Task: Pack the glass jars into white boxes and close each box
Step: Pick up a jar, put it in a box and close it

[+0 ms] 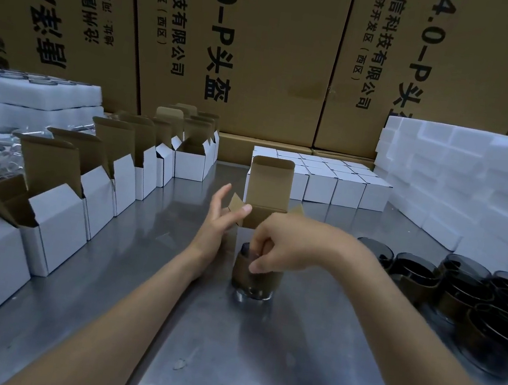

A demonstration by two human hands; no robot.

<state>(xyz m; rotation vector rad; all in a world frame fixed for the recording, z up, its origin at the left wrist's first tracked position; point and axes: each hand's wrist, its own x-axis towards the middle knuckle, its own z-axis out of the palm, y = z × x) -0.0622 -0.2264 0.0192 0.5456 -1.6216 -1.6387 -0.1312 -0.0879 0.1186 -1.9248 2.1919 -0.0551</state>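
A dark glass jar [254, 282] with a brown band stands on the metal table [162, 326] in front of me. My right hand [284, 245] grips the jar's rim from above. Just behind it stands an open white box [267, 191] with its brown lid flap raised. My left hand [221, 220] is open with spread fingers, its fingertips touching the box's left side flap. Several more dark jars [472, 298] are grouped at the right.
A row of open white boxes [81, 200] lines the left side. Closed white boxes [336, 181] sit in a block at the back. White foam trays [475, 190] are stacked at the right and far left [31, 95]. Large cardboard cartons [249, 51] form the back wall.
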